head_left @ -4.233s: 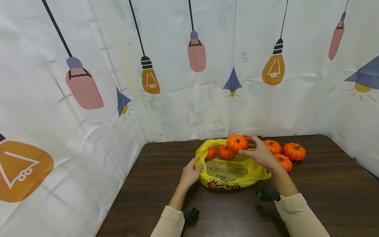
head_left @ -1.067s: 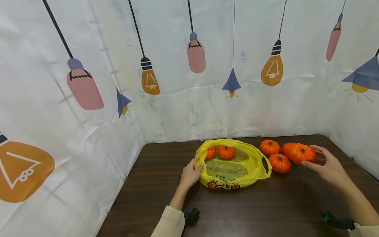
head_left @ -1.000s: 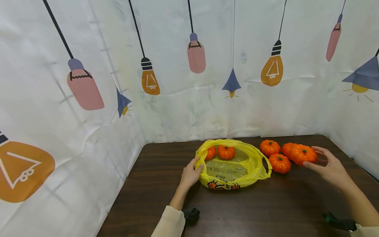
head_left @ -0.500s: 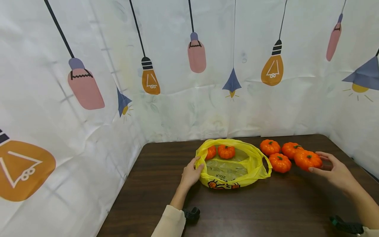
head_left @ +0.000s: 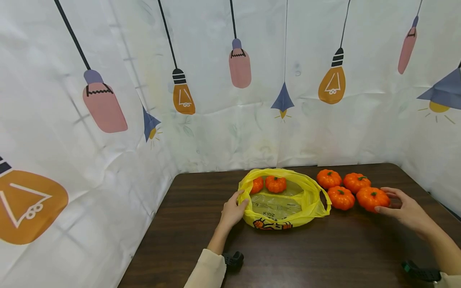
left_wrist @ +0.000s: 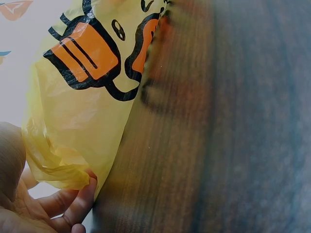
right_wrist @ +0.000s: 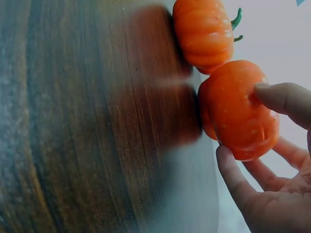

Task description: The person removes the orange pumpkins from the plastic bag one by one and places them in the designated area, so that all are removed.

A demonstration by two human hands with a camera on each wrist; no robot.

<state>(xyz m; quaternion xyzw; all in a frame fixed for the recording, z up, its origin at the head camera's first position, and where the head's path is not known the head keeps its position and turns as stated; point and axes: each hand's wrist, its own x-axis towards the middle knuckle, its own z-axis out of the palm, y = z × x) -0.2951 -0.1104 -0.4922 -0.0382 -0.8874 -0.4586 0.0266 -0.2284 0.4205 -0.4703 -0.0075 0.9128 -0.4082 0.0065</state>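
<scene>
My left hand [head_left: 232, 210] pinches the left rim of a yellow plastic bag [head_left: 307, 214], which lies with its mouth spread wide. Two small orange pumpkins sit inside, one pumpkin [head_left: 275, 184] in plain sight and the other [head_left: 257, 185] partly behind the rim. On the right, my right hand [head_left: 408, 210] holds another orange pumpkin [head_left: 371, 200], gripping its right side close over the table. In the right wrist view the thumb [right_wrist: 284, 99] presses on this pumpkin [right_wrist: 238, 111] and the fingers curve around the opposite side. The left wrist view shows fingertips [left_wrist: 85, 194] on the bag's edge.
Three more pumpkins, a rear one [head_left: 328, 179], a right one [head_left: 356, 182] and a front one [head_left: 341, 198], stand grouped between the bag and the held pumpkin. The dark wooden table [head_left: 288, 260] meets a printed white curtain [head_left: 230, 132] behind.
My right hand carried a pumpkin out of the bag over to the right-hand group, and lately lowered it slightly toward the table. The left hand and bag stay nearly still.
</scene>
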